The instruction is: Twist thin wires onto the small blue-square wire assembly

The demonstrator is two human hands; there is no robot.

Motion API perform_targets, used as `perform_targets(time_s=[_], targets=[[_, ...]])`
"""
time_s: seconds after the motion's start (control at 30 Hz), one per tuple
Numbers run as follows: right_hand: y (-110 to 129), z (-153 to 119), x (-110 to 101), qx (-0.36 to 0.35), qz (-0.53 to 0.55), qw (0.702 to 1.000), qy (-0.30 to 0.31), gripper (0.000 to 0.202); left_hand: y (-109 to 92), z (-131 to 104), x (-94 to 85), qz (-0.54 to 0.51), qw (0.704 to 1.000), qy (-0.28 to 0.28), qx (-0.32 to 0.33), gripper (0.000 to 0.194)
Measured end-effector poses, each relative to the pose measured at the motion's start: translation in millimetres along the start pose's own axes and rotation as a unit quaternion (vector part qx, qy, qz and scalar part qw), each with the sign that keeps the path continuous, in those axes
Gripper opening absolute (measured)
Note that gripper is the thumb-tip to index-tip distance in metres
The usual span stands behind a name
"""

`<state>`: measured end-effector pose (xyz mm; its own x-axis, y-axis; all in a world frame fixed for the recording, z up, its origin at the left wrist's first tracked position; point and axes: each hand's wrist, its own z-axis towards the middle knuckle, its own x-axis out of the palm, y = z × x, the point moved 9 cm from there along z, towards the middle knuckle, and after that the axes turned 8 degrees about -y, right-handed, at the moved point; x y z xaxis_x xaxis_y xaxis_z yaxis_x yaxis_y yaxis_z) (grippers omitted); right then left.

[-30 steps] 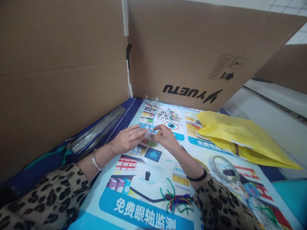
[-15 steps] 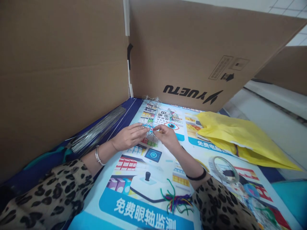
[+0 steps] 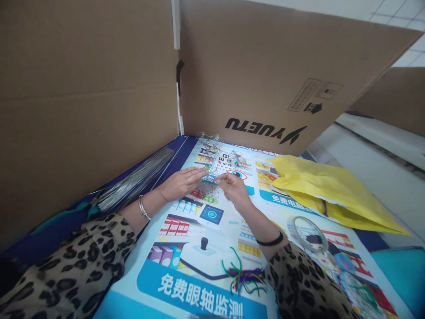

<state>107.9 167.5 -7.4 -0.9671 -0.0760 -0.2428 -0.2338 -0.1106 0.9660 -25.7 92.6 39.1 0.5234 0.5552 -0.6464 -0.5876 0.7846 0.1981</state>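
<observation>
My left hand (image 3: 184,182) is over the printed sheet, its fingers pressed together and pointing right. A short gap away, my right hand (image 3: 232,188) pinches with thumb and forefinger. What lies in either hand's fingers is too fine to make out. Just below the fingertips is a loose tangle of thin clear or silvery wire (image 3: 207,193). Beyond the hands, more thin wire loops (image 3: 210,141) lie at the sheet's far edge, by the cardboard.
Cardboard panels (image 3: 252,66) stand behind and at left. A bundle of straight silver wires (image 3: 137,177) lies left. At right are a yellow bag (image 3: 332,190) and a tape roll (image 3: 295,232). Coloured fuzzy stems (image 3: 245,277) lie near my right sleeve.
Both hands have shifted slightly; my right hand has moved a little to the right, so the gap between the fingertips is wider. Things on the table keep their places.
</observation>
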Motion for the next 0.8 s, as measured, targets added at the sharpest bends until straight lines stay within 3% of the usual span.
perform_targets(time_s=[0.1, 0.23, 0.33, 0.5, 0.63, 0.8], targets=[[-1, -2, -1, 0.006, 0.005, 1.000, 0.001, 0.023, -2, -1, 3.9, 0.009, 1.000, 0.012, 0.001, 0.030], [-3, -5, -1, 0.009, 0.004, 1.000, 0.005, 0.024, 6, -1, 6.8, 0.001, 0.998, 0.033, -0.059, 0.031], [-8, -8, -1, 0.008, -0.001, 1.000, 0.005, 0.025, 6, -2, 6.5, 0.001, 0.997, 0.042, -0.067, 0.025], [-12, -12, 0, 0.001, -0.013, 1.000, 0.001, 0.027, 14, -15, 13.6, 0.006, 0.993, 0.062, -0.098, 0.020], [-11, -14, -1, 0.000, -0.019, 1.000, -0.009, 0.028, 21, -19, 12.6, -0.007, 0.988, 0.043, -0.148, 0.024], [-12, -15, -1, 0.004, -0.021, 1.000, -0.016, 0.027, 19, -13, -5.9, -0.071, 0.972, -0.024, -0.224, 0.022]])
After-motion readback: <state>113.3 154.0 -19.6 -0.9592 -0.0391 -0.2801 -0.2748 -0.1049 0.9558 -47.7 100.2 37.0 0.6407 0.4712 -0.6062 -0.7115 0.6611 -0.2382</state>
